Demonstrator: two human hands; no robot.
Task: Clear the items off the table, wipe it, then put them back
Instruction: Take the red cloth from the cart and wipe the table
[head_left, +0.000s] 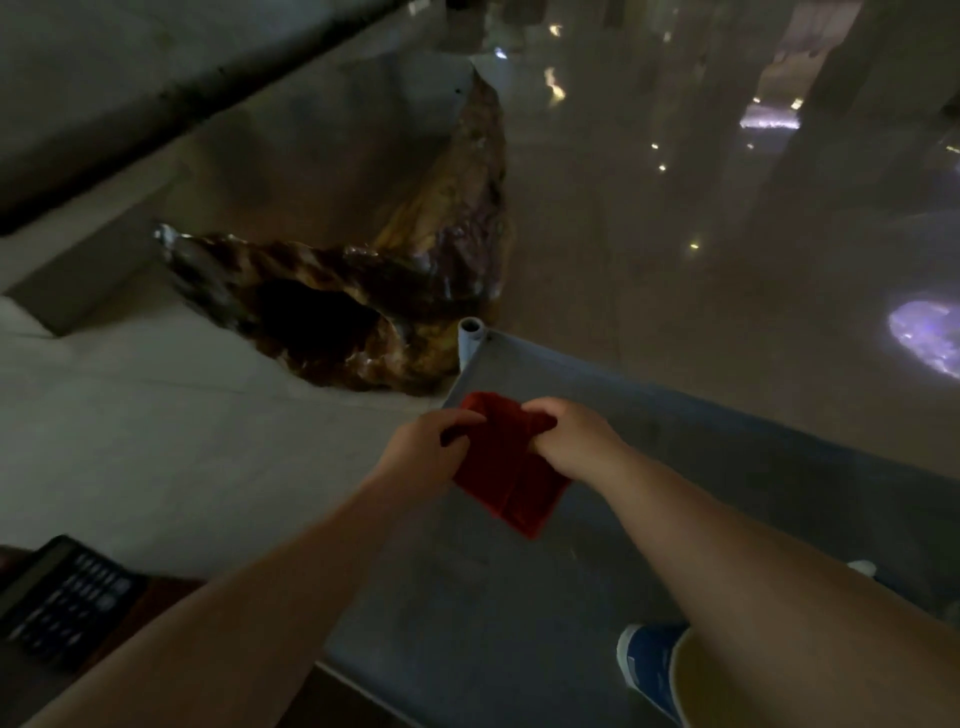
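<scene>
Holding the red cloth (511, 467) with both hands, I see my left hand (428, 449) and right hand (576, 441) each pinched closed on its upper edge, above the far corner of the grey table (467, 597).

A large, glossy piece of dark brown gnarled wood (358, 291) is seen on the pale floor (156, 441) beyond and to the left of the hands. A black desk telephone (57, 597) with a keypad is set at the lower left, well apart from the hands, on a reddish-brown surface (156, 597). A blue shoe (647, 665) is visible below the right forearm. The polished floor (675, 260) to the upper right is marked by reflected spots of light. A dark ledge (156, 104) is shown running diagonally across the upper left.
</scene>
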